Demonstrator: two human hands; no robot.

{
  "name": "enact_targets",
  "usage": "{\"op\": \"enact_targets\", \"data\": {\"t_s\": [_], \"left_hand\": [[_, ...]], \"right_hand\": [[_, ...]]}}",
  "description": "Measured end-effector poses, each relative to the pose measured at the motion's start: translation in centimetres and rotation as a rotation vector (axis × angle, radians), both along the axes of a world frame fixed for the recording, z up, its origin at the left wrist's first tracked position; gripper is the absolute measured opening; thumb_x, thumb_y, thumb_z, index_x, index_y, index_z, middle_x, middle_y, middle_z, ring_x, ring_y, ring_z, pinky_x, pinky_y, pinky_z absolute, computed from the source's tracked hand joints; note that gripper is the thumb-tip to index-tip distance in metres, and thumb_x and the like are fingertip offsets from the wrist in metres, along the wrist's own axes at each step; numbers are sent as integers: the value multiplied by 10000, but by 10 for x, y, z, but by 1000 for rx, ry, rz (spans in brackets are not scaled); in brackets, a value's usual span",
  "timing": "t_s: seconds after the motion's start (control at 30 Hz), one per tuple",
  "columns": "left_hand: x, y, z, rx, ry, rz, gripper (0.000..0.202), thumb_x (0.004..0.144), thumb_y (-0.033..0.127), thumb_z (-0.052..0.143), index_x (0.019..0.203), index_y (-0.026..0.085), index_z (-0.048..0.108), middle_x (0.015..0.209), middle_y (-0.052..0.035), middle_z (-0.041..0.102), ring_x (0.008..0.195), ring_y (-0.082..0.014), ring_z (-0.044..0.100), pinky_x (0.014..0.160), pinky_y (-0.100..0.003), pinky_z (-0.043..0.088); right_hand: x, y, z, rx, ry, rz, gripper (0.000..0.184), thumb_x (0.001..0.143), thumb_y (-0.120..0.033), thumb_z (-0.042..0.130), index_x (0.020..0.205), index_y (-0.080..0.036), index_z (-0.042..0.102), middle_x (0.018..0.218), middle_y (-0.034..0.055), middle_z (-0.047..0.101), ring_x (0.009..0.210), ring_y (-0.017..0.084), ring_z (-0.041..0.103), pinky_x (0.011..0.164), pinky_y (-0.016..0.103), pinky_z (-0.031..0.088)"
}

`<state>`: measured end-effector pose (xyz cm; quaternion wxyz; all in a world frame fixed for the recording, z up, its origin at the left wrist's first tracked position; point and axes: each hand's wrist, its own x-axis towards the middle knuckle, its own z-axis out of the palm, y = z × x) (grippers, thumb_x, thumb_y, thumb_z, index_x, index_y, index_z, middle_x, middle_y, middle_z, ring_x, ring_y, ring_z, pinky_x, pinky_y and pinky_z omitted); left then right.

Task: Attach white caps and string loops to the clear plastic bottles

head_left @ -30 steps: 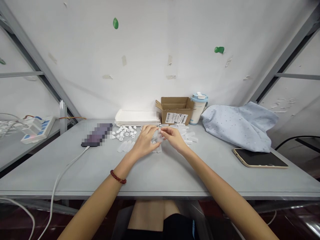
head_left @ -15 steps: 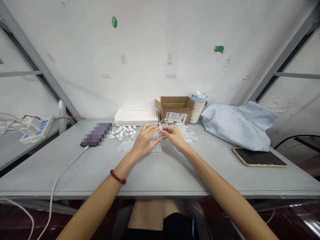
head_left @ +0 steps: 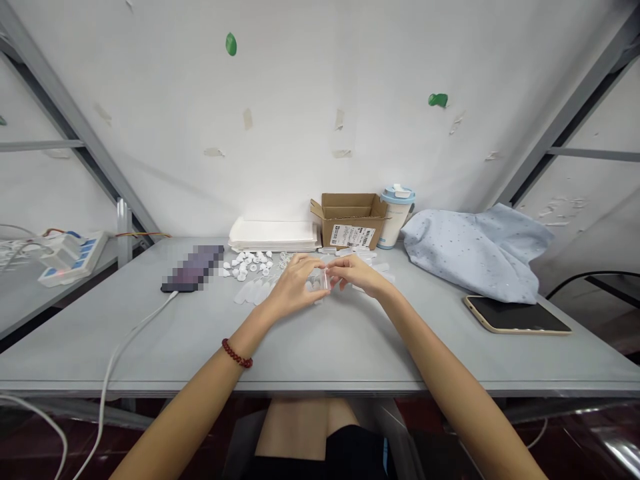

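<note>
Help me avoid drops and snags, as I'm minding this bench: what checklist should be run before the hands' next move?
1. Clear plastic piece held by the left hand: ok, between thumb and fingers.
2. Right hand also has a grip on it: cannot tell; its fingertips are at the piece, contact unclear.
3. Small white parts within the tabletop's edges: ok.
4. Cup upright, lid on: ok.
5. White cable away from both hands: ok.
</note>
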<state>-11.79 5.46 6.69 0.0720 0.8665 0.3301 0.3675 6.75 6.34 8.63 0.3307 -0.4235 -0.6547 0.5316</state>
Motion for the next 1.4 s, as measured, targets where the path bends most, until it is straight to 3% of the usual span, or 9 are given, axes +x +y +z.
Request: {"op": "enact_targets", "data": {"t_s": [0.2,0.43,0.9,1.4], "left_hand": [[3,0,-5,-86,113,-37,407,685,304,726,1048,175,593,1034,-69,640,1056,-277,453,871,-416,432],[6,-7,-2,-189,236,-52,345,746,378,657,1037,197,614,959,-62,629,1015,-256,463,839,-377,417],[3,-7,-2,-220,265,-49,318,759,348,610,1032,186,597,977,-74,597,1048,-259,453,865,-373,404],[1,-6,-1,-242,285,-51,328,750,308,603,1052,185,571,1038,-83,588,1097,-272,428,901,-401,402]], "right_hand": [[8,-1,1,-37,-219,74,132,706,-187,549,619,-134,632,610,28,637,512,133,631,422,197,361],[8,0,0,-87,-355,111,142,737,-194,533,646,-123,616,636,25,655,473,109,611,373,182,330],[-1,-3,0,-89,-368,50,128,756,-120,525,677,-115,625,483,3,611,458,105,587,391,176,369],[1,-1,-3,-89,-324,50,111,737,-107,547,723,-100,656,571,21,637,501,110,603,422,186,420]]}}
